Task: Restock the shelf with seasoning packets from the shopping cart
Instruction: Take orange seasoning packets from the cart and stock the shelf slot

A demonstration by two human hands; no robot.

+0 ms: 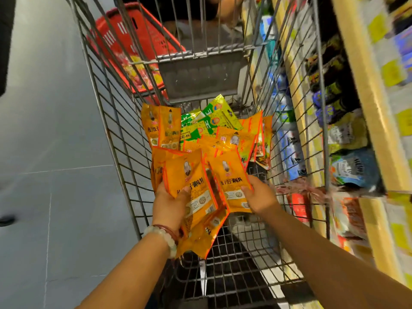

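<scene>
Pale grey floor tiles (55, 152) stretch away on my left. A red basket (133, 41) stands on them. Ahead the aisle goes dark, and the light is dim.

The shopping cart (116, 121) is open on top, but wire walls fence it left and right and a folded grey seat flap (200, 74) blocks the far end. Seasoning packets (223, 139) crowd the middle; bare wire floor shows nearest the person. The shelf (361, 121) on the right is packed with goods
</scene>
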